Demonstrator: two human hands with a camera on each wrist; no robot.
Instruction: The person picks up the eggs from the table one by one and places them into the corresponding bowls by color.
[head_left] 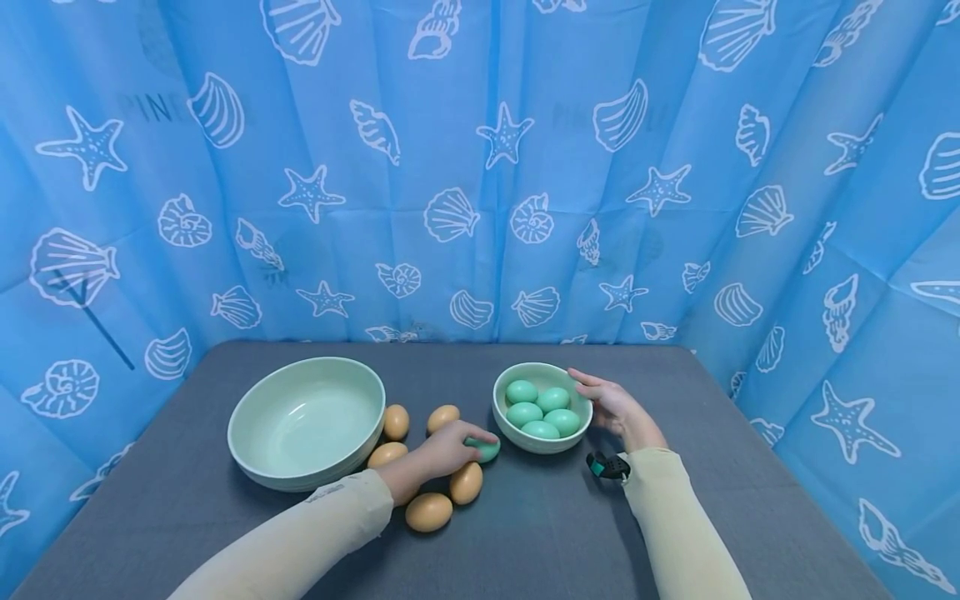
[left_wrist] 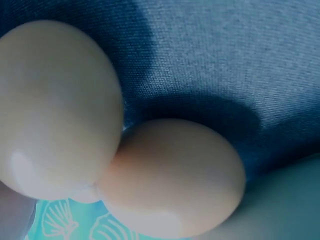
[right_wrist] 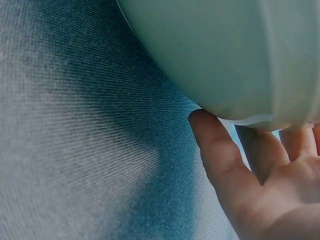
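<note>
A green egg [head_left: 487, 451] being pinched in the left hand [head_left: 444, 450], left of the small bowl [head_left: 551, 447] touched by the right hand's [head_left: 617, 410] extended fingers, adjacent brown eggs [head_left: 467, 483] could be set rolling if brushed.

Head, right wrist: shared small bowl [right_wrist: 220, 55]

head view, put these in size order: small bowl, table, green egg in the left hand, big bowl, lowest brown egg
Largest to smallest:
1. Table
2. Big bowl
3. Small bowl
Last, unranked: lowest brown egg and green egg; the left hand partly covers the green one.
</note>
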